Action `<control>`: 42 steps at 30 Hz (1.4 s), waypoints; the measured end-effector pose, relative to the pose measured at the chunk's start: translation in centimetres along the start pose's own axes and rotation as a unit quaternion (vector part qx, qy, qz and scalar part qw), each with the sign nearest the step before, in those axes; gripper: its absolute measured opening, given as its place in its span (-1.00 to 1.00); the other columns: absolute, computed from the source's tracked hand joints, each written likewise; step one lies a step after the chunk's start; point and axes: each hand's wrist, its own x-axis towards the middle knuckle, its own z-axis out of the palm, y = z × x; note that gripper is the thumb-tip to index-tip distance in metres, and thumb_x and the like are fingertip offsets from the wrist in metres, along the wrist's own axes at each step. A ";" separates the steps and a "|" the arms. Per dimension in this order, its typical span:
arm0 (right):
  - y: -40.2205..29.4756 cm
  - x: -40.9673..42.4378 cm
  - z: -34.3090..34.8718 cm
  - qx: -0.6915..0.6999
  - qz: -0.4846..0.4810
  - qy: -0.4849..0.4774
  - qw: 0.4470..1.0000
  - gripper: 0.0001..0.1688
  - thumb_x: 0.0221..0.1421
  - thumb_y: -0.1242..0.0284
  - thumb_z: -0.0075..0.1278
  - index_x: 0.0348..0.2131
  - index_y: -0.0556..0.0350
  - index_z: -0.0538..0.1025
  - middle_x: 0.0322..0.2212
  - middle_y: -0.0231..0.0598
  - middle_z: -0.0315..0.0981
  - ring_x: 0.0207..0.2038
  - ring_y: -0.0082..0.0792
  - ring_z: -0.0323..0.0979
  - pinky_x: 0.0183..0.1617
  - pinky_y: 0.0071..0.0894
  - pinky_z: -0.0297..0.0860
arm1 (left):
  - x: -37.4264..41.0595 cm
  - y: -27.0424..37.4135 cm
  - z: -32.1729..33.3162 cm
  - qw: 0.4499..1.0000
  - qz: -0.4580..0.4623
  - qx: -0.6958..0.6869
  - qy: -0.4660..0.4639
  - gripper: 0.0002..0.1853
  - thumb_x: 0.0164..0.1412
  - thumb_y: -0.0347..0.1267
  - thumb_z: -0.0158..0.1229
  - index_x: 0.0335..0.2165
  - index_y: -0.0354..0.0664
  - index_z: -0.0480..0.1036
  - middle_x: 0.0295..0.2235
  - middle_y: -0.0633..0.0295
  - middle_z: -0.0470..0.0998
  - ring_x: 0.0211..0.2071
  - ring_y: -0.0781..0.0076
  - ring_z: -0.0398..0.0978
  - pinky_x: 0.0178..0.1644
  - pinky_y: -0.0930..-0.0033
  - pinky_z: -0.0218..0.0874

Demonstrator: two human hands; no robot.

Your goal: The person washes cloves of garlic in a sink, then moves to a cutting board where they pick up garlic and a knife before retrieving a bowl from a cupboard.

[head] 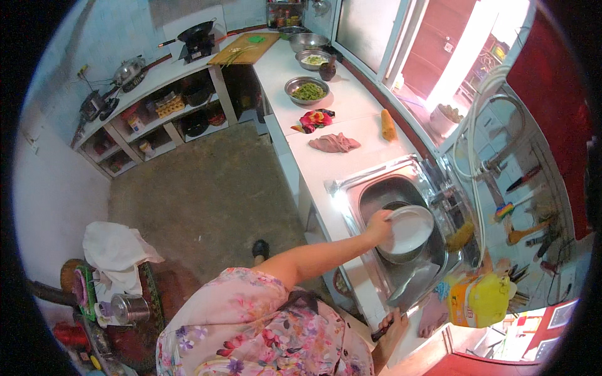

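My left hand (380, 228) grips the rim of a white bowl (410, 229) over the stainless steel sink (350, 202). Beneath the bowl is a metal basin (400, 256), partly covered by it. My right hand (394, 323) is closed on the dark handle of a cleaver (415, 283) at the near end of the sink. The cleaver's broad blade points into the sink. What the bowl holds cannot be made out. A pink cloth (335, 143) lies crumpled on the counter beyond the sink.
Along the counter stand a metal bowl of green vegetables (307, 91), other bowls and a cutting board (244, 48). A wok (195, 32) sits on the far stove. Right of the sink are a faucet (489, 164), hanging utensils and a yellow bag (489, 301).
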 end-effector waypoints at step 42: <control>1.8 13.3 92.7 -0.018 0.072 -0.374 0.924 -0.89 0.02 0.48 -0.16 -0.46 0.10 0.23 -0.76 -0.42 0.09 -0.78 -0.58 0.07 -0.76 -0.56 0.04 | 32.3 1.3 -87.1 0.773 -0.153 -0.503 0.356 -0.43 -0.13 -0.68 -0.13 -0.04 -0.23 0.09 -0.08 -0.01 0.21 -0.06 0.04 0.20 0.01 -0.05 0.07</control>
